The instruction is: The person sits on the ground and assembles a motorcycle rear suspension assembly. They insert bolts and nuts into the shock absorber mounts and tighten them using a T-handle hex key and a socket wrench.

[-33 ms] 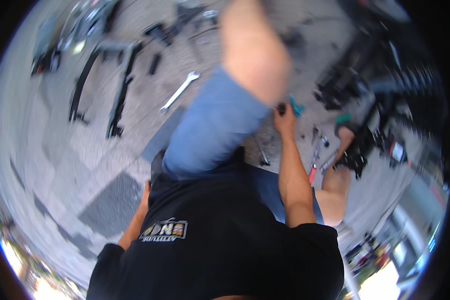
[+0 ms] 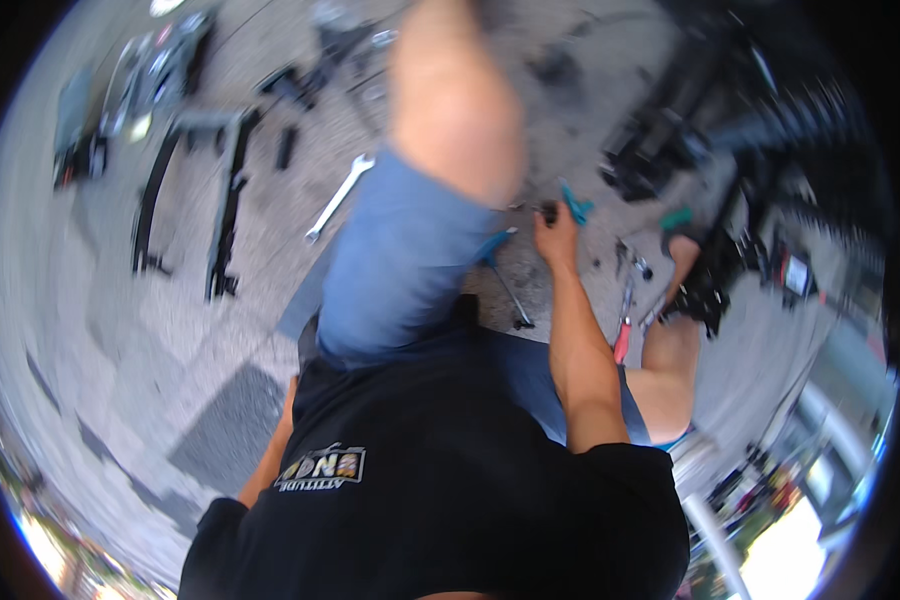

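Observation:
My right hand [image 2: 556,240] reaches down to the ground beyond my bent knee. Its fingers are closed around a small dark, round-ended object [image 2: 548,212] whose kind I cannot make out. Right beside those fingers lies a teal item [image 2: 576,203], blurred. A blue T-handled tool [image 2: 506,272] with a thin shaft rests on the ground between my raised leg and my right arm. My left hand [image 2: 291,392] is down at my left hip, mostly hidden by my shirt, so its fingers do not show.
An open-end wrench [image 2: 339,199] lies left of my knee. Farther left is a black bracket-like frame [image 2: 228,205]. Red-handled tool [image 2: 623,338] and loose parts lie by my right leg. Dark machinery [image 2: 730,170] stands at the right. A grey mat [image 2: 232,425] lies at the lower left.
The view has shifted, and my raised knee now appears farther left. The blue T-handled tool's upper end has come out from behind it. My right hand stays closed by the teal item.

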Action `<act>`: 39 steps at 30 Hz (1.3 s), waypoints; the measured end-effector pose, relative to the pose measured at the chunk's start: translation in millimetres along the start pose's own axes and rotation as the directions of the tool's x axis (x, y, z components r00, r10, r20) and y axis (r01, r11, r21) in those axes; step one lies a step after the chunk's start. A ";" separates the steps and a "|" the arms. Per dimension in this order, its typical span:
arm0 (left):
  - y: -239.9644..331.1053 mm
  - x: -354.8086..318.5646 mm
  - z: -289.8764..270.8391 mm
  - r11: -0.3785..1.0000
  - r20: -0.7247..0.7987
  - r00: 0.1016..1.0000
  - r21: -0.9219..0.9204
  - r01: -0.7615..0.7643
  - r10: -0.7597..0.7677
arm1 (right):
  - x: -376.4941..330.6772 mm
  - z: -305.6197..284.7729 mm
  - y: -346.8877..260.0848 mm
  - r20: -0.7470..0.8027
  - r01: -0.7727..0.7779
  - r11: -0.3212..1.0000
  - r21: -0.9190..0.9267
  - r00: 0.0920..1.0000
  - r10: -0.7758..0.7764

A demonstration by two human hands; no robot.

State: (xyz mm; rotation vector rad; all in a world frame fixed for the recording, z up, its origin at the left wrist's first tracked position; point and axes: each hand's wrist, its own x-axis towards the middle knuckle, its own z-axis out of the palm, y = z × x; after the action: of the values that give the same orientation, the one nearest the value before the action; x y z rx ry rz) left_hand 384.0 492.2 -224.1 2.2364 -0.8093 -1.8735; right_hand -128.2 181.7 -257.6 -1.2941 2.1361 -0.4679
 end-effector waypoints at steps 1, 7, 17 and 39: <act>5.1 5.8 -20.7 0.994 0.074 0.997 0.112 0.008 -0.016 | -5.4 -5.2 1.2 -0.013 -0.035 0.998 0.048 0.999 0.036; 191.5 15.2 -133.4 0.686 0.019 0.988 0.717 -0.118 0.150 | -19.7 -14.7 -8.3 -0.064 0.082 0.995 0.053 0.995 -0.078; 564.4 -65.3 -3.9 0.229 0.273 0.363 0.420 -0.878 0.891 | -24.4 4.6 -32.4 -0.021 0.157 0.988 0.012 0.987 -0.156; 466.5 162.0 252.4 -0.031 0.618 0.387 0.555 -0.832 0.684 | -31.1 -0.5 -5.2 -0.275 -0.090 0.848 0.523 0.924 0.267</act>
State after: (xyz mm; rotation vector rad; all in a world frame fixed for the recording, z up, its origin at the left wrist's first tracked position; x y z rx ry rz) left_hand 10.8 82.0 -231.8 1.0619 -2.7382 -1.0296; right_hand -114.1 206.8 -244.9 -0.7425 2.1677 -1.1500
